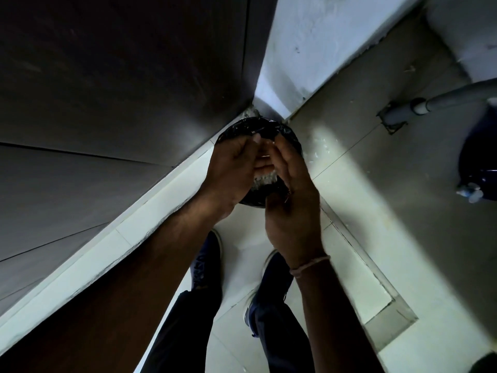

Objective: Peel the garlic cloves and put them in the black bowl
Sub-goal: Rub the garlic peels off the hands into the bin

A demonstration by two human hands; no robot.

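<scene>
While both hands meet over a bin [291,146] lined with a black bag at twelve o'clock, left hand [231,168] and right hand [291,211] cup loosely together—whether they pinch anything I cannot tell. No garlic or bowl shows. Cloves would likely be light, with brittle skin—best taken at the tip. Pale floor [349,211], wall corner, pipe [441,102] at two o'clock.

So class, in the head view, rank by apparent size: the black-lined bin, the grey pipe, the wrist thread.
1. Black-lined bin, though hands hide much of it.
2. Grey pipe, partly cut off by the frame.
3. Wrist thread, clearly smallest despite being nearest.
</scene>
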